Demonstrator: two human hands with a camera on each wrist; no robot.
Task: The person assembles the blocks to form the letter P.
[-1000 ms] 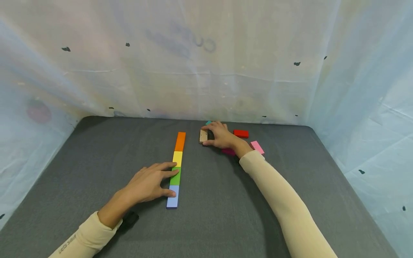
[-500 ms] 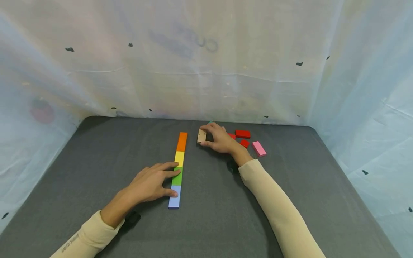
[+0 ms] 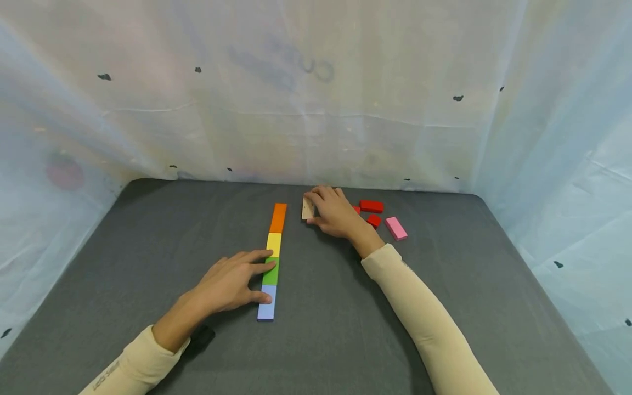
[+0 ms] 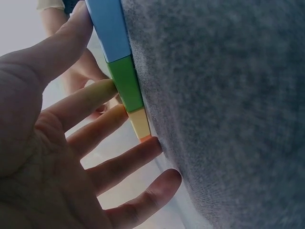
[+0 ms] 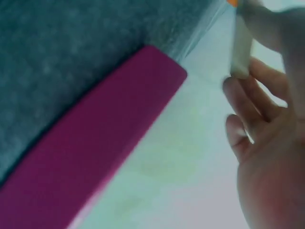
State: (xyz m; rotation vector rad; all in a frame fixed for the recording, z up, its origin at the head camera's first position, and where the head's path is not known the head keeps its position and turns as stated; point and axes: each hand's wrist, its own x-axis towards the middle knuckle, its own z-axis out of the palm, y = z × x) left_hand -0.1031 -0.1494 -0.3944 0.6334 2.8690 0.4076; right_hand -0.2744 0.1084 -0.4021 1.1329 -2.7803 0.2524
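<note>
Fingers of the right hand [image 3: 334, 213] are curled around a pale, rectangular wooden block [image 3: 307, 208], gripped near three o'clock of a flat orange block [image 3: 278, 218]. Toward six o'clock, a flat yellow block [image 3: 274, 241], a flat green block [image 3: 270, 277] and a flat lavender-blue block [image 3: 266, 312] are lined up end to end, touched by the left hand [image 3: 224, 285], its fingers extended, unclenched. A red rectangular block [image 3: 371, 206] is seen near three o'clock of the right hand.

Dark grey table [image 3: 336, 340], pale sheeting [image 3: 316, 131] — creased, dark-flecked
</note>
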